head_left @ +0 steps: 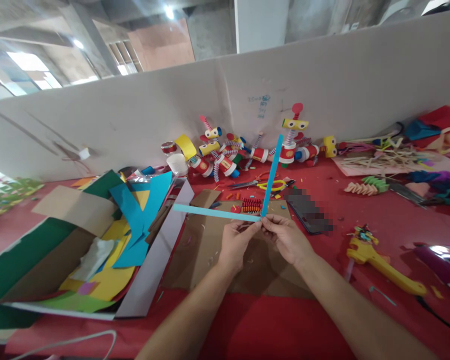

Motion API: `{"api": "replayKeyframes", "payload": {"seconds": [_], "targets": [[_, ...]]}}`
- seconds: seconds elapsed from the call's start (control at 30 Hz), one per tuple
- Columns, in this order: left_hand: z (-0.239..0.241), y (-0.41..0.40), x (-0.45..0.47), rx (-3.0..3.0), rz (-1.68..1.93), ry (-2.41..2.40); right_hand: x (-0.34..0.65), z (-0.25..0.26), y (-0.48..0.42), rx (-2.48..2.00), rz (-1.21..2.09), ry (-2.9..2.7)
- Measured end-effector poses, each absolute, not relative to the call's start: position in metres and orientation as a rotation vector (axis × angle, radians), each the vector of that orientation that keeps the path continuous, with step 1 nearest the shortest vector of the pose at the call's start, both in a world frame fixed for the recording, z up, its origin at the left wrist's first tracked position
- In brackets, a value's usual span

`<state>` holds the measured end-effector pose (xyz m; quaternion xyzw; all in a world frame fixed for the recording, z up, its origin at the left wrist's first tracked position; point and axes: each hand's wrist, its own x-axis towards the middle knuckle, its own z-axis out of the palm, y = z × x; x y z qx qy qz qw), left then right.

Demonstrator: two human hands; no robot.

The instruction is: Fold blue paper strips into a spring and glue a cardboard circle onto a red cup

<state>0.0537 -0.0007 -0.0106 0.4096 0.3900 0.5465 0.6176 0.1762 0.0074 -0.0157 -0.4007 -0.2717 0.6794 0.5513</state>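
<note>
The left hand [233, 249] and the right hand [289, 242] meet in front of the person, and the fingers of both are pinched on the near ends of blue paper. A long, narrow light-blue paper strip [217, 213] runs from the fingertips out to the left, nearly level, on the left hand's side. A long, narrow deeper-blue paper strip [273, 175] reaches away from the person, leaning slightly right, its near end closest to the right hand. Their long axes stand roughly square to each other, meeting between the two thumbs; whether they are two pieces overlapped or one piece folded, I cannot tell.

The corner is held above a flat brown cardboard sheet [198, 240] on the red-covered worktop [360, 205]. Beyond the fingers lies a red-and-orange pleated paper spring [251, 205], with yellow-handled metal scissors [273, 186] behind it. A dark, flat phone-like slab [303, 210] lies to the right.

On the low grey-white partition [142, 115] there is blue-green handwriting [261, 106]: a line of figures, perhaps starting "35", above shorter lines too small to read. The red-banded white paper cup [287, 152] carries a gold emblem, its wording illegible. No brand is readable.
</note>
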Motion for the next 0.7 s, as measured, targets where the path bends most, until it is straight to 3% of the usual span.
{"api": "replayKeyframes", "payload": {"seconds": [0.47,0.7], "targets": [[-0.009,-0.0019,0.0565,0.887,1.272,0.928,0.1795,-0.0118,0.0078,-1.001,1.651,-0.729],[-0.0091,-0.0014,0.0576,0.861,1.309,0.965,0.1789,-0.0113,0.0052,-1.092,1.475,-0.847]]}}
